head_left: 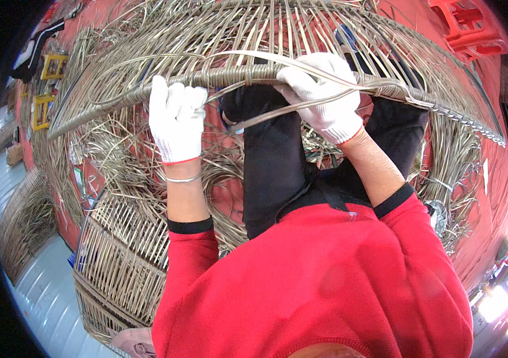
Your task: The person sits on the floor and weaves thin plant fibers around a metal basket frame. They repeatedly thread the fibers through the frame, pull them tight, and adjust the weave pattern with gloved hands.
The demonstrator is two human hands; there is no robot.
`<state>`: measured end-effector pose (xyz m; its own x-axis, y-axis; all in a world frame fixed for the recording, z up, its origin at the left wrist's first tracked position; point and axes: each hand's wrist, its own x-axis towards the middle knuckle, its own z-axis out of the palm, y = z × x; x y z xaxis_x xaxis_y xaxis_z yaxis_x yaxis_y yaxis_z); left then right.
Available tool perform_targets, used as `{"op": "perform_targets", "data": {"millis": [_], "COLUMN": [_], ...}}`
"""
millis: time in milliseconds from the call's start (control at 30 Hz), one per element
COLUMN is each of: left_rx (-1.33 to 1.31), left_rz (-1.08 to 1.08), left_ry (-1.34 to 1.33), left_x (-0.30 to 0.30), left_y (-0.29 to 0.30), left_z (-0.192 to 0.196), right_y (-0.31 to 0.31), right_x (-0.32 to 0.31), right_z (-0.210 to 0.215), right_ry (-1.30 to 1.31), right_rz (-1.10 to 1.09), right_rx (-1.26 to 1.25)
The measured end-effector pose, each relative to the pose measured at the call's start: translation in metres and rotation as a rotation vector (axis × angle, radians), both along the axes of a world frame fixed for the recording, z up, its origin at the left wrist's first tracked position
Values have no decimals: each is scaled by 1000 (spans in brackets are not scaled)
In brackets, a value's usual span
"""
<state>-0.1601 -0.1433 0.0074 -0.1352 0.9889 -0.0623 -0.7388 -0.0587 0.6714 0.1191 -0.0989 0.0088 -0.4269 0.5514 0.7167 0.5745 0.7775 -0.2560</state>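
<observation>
A long curved rim (230,76), wrapped with rattan-like strands, crosses in front of me above my knees. Thin ribs fan away from its far side as part of a woven frame (284,30). My left hand (176,116), in a white knit glove, is closed just below the rim, with a strand running into its curled fingers. My right hand (322,95), also gloved, is closed at the rim around a pale, flat weaving strip (260,55). That strip loops over the hand, and its loose end (251,123) points down-left. The right fingertips are partly hidden.
Loose strands (117,143) cover the red floor around my legs. A slatted woven panel (122,256) lies at the lower left, and a tied bundle of strands (454,161) is on the right. A red plastic stool (469,30) and yellow plastic pieces (42,111) stand farther off.
</observation>
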Motion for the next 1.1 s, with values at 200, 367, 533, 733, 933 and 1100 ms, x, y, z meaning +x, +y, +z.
{"op": "perform_targets", "data": {"millis": [200, 367, 533, 733, 933, 1100], "left_rx": [18, 73, 211, 50, 381, 617], "left_rz": [-43, 64, 116, 237, 585, 525], "left_ry": [-405, 127, 264, 846, 1724, 1891], "left_x": [0, 6, 13, 17, 24, 44], "left_y": [-6, -5, -1, -15, -22, -12], "left_z": [-9, 2, 7, 32, 60, 62], "right_y": [-3, -3, -4, -1, 18, 35], "right_x": [4, 3, 5, 9, 32, 57], "right_z": [-5, -2, 9, 22, 47, 66], "right_ry": [-38, -49, -50, -52, -114, -85], "right_rz": [32, -13, -30, -75, 155, 188], "right_rx": [30, -13, -27, -76, -419, -742]}}
